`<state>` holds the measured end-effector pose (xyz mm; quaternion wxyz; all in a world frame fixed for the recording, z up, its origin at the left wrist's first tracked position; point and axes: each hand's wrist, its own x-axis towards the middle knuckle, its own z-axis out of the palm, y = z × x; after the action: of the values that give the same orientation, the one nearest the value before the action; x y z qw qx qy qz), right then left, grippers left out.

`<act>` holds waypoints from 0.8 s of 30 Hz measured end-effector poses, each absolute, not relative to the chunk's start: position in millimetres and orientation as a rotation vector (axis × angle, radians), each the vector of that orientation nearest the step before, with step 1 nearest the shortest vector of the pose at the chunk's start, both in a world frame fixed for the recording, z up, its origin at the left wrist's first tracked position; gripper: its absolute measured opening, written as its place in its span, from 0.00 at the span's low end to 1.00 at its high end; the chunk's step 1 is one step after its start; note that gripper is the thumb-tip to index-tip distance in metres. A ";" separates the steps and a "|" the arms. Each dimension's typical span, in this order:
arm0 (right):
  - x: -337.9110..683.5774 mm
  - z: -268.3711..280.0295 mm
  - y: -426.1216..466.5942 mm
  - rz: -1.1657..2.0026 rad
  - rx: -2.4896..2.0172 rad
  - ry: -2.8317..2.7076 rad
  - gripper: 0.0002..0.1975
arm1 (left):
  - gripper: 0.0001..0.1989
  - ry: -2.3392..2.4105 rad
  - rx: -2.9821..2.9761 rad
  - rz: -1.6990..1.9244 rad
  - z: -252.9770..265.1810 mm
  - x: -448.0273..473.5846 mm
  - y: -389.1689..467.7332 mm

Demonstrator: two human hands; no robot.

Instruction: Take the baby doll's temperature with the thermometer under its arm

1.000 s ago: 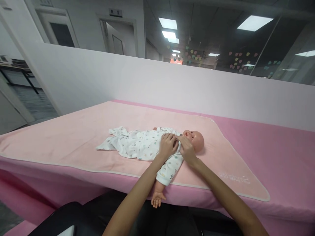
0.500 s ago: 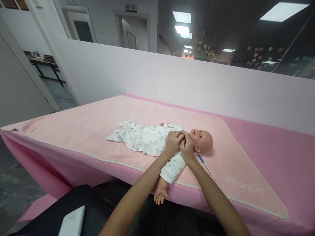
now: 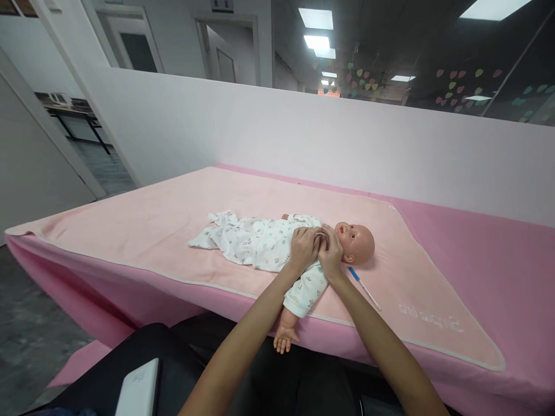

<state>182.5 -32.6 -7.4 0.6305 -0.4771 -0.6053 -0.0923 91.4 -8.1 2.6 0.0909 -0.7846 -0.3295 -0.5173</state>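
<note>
Left hand (image 3: 304, 247), right hand (image 3: 331, 254): two grips pinching one shirt (image 3: 274, 245) on one doll (image 3: 361, 242).

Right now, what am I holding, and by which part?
Probably the upper front of the doll's shirt, where your left hand and right hand sit close together; exact hold hidden.

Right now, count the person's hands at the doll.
2: the left hand is at the upper front of the patterned garment; the right hand is beside it, nearer the doll's head.
</note>
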 end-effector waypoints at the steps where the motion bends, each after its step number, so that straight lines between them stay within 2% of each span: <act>1: 182.3 -7.4 -33.1 -0.225 -1.094 -1.393 0.16 | 0.09 -0.975 -2.325 -1.548 2.6 91.5 -8.1; 10: 180.8 -4.3 -38.3 -0.241 -1.111 -1.347 0.12 | 0.10 -1.050 -2.307 -1.649 2.8 91.6 -10.3; 13: 182.2 -4.7 -37.2 -0.323 -1.090 -1.321 0.11 | 0.12 -1.007 -2.366 -1.584 4.0 91.6 -10.8; 18: 184.5 -8.9 -34.6 -0.348 -1.080 -1.301 0.11 | 0.07 -0.949 -2.435 -1.503 4.9 90.7 -9.5; 24: 182.9 -13.2 -38.0 -0.285 -1.093 -1.369 0.13 | 0.07 -0.956 -2.383 -1.496 2.4 90.2 -9.1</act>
<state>182.9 -38.0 -13.2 0.6315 -0.4774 -0.5981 -0.1247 90.2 -9.1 2.4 0.0849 -0.7990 -0.3204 -0.5017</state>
